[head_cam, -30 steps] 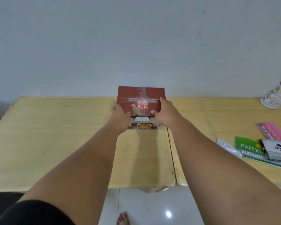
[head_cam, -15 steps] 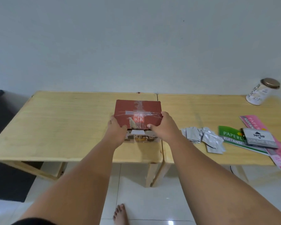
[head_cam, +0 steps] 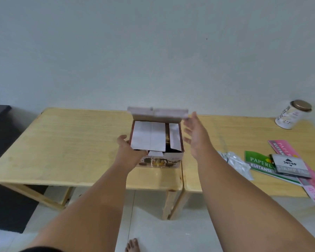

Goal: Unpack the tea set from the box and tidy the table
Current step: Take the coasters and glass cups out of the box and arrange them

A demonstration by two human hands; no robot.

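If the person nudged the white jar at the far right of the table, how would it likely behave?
The white jar looks upright and round-bodied, so knocked over it would probably roll. Its body looks taller than its base is wide, so a high push might tip it. Its weight and contents cannot be told.

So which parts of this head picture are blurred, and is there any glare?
Head view: the raised box lid and the right hand are smeared by motion; the left hand on the box is sharper; table edges bow from the wide lens; no strong glare.
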